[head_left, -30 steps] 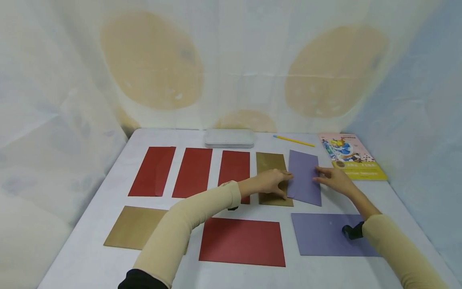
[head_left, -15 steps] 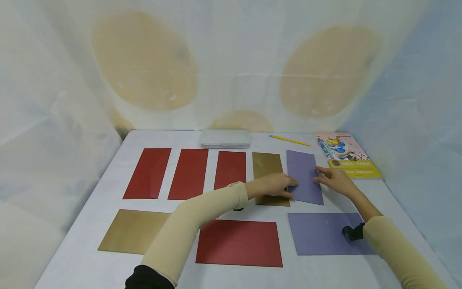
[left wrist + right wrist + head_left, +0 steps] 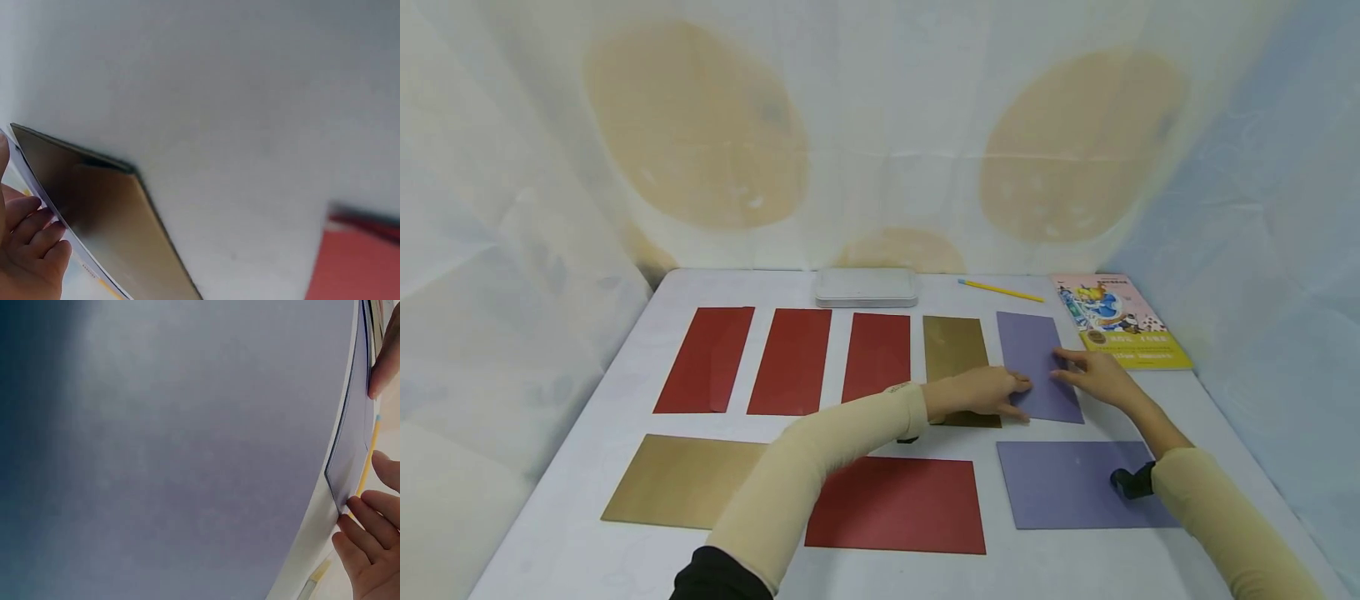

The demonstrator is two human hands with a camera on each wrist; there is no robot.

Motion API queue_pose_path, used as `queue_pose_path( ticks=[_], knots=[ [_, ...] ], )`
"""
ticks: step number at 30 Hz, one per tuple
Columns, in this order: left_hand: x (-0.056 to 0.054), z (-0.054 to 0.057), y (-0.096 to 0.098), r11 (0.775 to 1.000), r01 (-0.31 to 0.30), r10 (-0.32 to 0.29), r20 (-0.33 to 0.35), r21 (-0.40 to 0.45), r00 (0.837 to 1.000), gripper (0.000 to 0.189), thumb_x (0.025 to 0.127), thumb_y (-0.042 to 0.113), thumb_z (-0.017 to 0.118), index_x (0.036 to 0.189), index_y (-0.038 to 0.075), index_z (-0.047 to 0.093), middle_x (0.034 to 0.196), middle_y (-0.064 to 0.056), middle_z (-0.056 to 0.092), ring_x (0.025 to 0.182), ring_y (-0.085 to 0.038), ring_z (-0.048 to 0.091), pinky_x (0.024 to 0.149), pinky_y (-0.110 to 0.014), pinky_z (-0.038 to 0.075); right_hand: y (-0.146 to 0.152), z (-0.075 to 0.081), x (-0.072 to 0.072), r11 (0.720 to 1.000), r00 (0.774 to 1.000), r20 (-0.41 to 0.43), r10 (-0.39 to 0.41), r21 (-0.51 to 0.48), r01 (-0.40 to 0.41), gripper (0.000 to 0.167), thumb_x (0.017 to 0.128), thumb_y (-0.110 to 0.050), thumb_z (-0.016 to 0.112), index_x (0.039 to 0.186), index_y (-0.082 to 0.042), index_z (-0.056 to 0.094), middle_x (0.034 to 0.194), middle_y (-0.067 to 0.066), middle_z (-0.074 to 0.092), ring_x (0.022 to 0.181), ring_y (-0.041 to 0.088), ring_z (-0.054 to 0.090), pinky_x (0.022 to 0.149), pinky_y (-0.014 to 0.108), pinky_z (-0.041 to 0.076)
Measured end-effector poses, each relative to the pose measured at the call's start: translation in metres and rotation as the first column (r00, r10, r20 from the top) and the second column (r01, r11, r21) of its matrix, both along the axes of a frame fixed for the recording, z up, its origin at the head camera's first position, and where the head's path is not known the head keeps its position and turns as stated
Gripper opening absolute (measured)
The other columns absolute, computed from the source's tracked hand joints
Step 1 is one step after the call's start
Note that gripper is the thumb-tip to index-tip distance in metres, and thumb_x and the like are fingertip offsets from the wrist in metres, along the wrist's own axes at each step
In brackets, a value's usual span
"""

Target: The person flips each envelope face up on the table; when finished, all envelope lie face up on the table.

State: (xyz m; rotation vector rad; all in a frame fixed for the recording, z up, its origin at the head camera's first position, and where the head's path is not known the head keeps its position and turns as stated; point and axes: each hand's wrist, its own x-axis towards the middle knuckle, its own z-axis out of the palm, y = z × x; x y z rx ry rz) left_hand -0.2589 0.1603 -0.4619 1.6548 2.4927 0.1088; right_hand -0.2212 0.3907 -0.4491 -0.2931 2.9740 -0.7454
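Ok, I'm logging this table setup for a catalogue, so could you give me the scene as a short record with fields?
Left hand: over the narrow gold card, fingertips at the left side of the narrow purple card
Right hand: fingertips at the narrow purple card's right edge
Far row, left to right: three narrow red cards, narrow gold card, narrow purple card
Near row, left to right: wide gold card, wide red card, wide purple card
Beyond: pale flat case, yellow pencil
Far right: pink-and-yellow book

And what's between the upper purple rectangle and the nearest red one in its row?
In the head view, the gold rectangle lies between them, partly hidden by the left hand.
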Motion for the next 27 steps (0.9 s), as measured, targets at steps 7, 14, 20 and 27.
queue_pose_path(
  ticks=[7,14,20,27],
  knots=[
    [0.006,-0.001,-0.01,1.0,0.005,-0.005,-0.012,0.012,1.0,0.067,0.093,0.054,0.054,0.145,0.012,0.045,0.149,-0.002,0.041,0.135,-0.013,0.039,0.104,-0.02,0.033,-0.001,0.001,0.002,0.999,0.999,-0.016,0.04,0.03,-0.039,0.057,0.094,-0.028,0.064,0.135,0.008,0.049,0.134,0.032,0.047,0.121,0.053,0.045,0.093,0.062,0.04],
    [0.017,-0.003,-0.024,0.999,0.015,-0.013,-0.022,0.049,1.0,0.06,0.096,0.049,0.053,0.141,0.01,0.05,0.145,-0.004,0.046,0.13,-0.014,0.045,0.098,-0.021,0.041,-0.005,0.006,0.006,0.993,0.996,-0.009,0.092,0.07,-0.091,0.053,0.093,-0.025,0.066,0.134,0.005,0.052,0.134,0.027,0.051,0.123,0.048,0.045,0.097,0.061,0.037],
    [0.02,-0.003,-0.023,0.999,0.009,-0.008,-0.013,0.034,1.0,0.058,0.097,0.047,0.052,0.139,0.008,0.052,0.144,-0.004,0.047,0.131,-0.012,0.044,0.097,-0.019,0.04,-0.009,0.005,0.008,0.99,0.994,-0.008,0.106,0.094,-0.105,0.05,0.091,-0.023,0.068,0.131,0.006,0.056,0.131,0.026,0.053,0.121,0.048,0.048,0.096,0.06,0.038],
    [0.019,-0.005,-0.019,0.999,0.006,-0.005,-0.029,0.04,1.0,0.06,0.097,0.049,0.052,0.141,0.009,0.051,0.144,-0.003,0.047,0.132,-0.013,0.044,0.101,-0.02,0.037,-0.007,0.002,0.003,0.99,0.995,-0.009,0.099,0.098,-0.097,0.05,0.091,-0.02,0.068,0.131,0.006,0.055,0.132,0.027,0.052,0.12,0.049,0.048,0.095,0.061,0.038]
  ],
)
